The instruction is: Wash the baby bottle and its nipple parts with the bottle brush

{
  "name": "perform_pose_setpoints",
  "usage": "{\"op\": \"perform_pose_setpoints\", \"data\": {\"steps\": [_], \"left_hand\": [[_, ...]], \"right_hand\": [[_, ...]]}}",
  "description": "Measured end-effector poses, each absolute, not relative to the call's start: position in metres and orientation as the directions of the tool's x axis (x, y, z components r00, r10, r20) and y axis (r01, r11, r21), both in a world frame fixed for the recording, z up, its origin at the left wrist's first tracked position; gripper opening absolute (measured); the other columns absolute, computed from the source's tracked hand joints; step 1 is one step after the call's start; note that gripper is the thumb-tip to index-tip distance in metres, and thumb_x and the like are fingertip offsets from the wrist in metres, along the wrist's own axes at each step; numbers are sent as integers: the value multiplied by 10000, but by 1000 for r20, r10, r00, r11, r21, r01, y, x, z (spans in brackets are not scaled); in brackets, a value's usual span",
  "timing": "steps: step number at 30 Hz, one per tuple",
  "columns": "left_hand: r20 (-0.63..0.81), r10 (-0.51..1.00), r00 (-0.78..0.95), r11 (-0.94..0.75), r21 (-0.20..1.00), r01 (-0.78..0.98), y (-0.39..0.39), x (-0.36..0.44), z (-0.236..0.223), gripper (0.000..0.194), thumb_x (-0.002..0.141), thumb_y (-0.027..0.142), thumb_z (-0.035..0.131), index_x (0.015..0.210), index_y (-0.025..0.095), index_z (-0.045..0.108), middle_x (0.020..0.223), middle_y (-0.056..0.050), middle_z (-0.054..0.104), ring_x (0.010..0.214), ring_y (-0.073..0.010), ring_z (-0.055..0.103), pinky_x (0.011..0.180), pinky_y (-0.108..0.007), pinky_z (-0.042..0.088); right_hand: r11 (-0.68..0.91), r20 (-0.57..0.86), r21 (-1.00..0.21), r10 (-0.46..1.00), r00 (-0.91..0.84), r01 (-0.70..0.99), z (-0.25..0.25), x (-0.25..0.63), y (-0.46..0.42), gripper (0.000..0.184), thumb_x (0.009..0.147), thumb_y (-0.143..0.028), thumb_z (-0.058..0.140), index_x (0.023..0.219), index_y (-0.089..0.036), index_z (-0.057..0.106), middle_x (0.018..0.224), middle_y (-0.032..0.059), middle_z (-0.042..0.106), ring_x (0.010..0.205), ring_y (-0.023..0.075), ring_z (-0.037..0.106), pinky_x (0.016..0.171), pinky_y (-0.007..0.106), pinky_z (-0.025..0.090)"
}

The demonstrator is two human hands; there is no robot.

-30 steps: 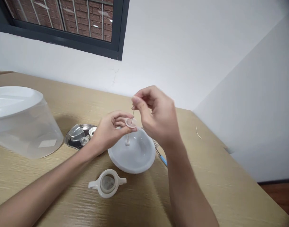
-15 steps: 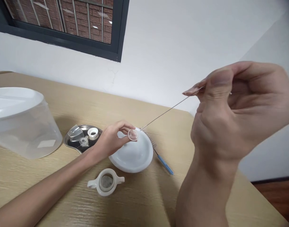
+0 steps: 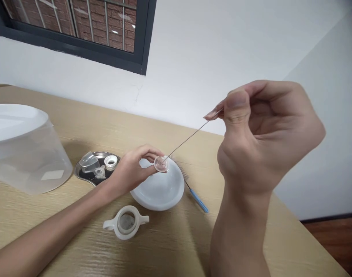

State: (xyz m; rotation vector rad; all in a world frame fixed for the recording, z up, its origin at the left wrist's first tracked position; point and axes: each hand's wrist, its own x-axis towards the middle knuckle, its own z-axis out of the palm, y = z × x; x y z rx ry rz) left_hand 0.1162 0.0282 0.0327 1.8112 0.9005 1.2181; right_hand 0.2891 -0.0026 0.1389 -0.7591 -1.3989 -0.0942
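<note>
My left hand [image 3: 131, 167] pinches a small clear round piece [image 3: 160, 164], like a soft silicone teat or plug, above a white bowl [image 3: 158, 196]. Thumb and fingertips of my right hand [image 3: 265, 134] are closed on a thin twisted wire [image 3: 190, 135], resembling the stem of a small straw brush. The wire slants down to the left, and its far end meets the middle of the clear piece. Whether it passes inside is too small to tell. Beside the bowl lies a bottle brush [image 3: 199, 201] with a blue handle. A white two-handled ring [image 3: 127, 223] sits in front.
A kidney-shaped steel tray [image 3: 78, 175] holds a clear cap [image 3: 89, 162], a small clear valve-like part [image 3: 99, 172] and a white collar [image 3: 110, 162]. At left stands a translucent bin [image 3: 34, 161] with a white lid [image 3: 17, 119]. The wall and window [image 3: 78, 27] are behind the table.
My right hand has moved left and slightly down, bringing the wire's end from beside the clear piece to its middle. My left hand stays nearly in place.
</note>
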Motion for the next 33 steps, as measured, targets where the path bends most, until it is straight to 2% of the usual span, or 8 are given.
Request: {"op": "perform_pose_setpoints", "data": {"steps": [5,9,13,17,23,27,33], "left_hand": [[427,858,285,-480,863,154,30,114,33,262,799,374,851,991,240,736,913,-9,816,908,-180,763,783,-267,571],[385,875,294,-434,892,125,29,116,34,257,807,338,844,1019,238,737,890,-5,818,894,-182,771,785,-265,581],[340,902,266,-355,935,9,30,119,38,278,789,302,851,1031,223,740,880,-18,815,866,-197,777,697,-256,600],[342,920,192,-328,939,-101,35,117,43,327,725,256,897,1014,200,754,862,-22,813,842,-181,773,760,-258,613],[353,928,115,-345,935,-86,38,116,46,378,652,258,938,974,171,760,845,-34,806,830,-195,766,758,-284,608],[341,932,125,-322,935,-147,38,116,51,398,624,248,952,957,166,749,839,-34,806,828,-196,770,781,-295,617],[336,935,115,-308,929,-207,40,114,54,415,608,211,958,947,159,724,824,-22,797,837,-181,764,789,-279,609]], "right_hand": [[761,911,-410,367,188,503,140,288,-6,133,1001,-191,622,877,-234,603,898,33,637,752,147,659,741,355,592],[787,897,-409,440,43,462,136,286,-2,114,987,-173,637,894,-231,608,857,19,650,749,135,666,718,315,596],[773,845,-466,533,-43,430,131,281,3,131,980,-158,634,876,-230,602,842,-10,666,741,131,682,707,311,603],[765,804,-518,588,-85,383,126,279,11,114,976,-172,645,877,-217,612,826,-22,664,746,123,687,715,297,597],[723,725,-632,679,-118,278,115,275,29,97,965,-217,674,886,-204,619,800,-27,664,729,112,675,703,279,580],[696,678,-662,715,-173,278,106,272,38,101,952,-246,685,886,-195,628,821,-18,680,740,115,675,700,271,567],[679,651,-641,728,-216,357,98,270,35,89,952,-250,671,901,-186,636,854,-5,696,795,134,691,747,292,561]]}}
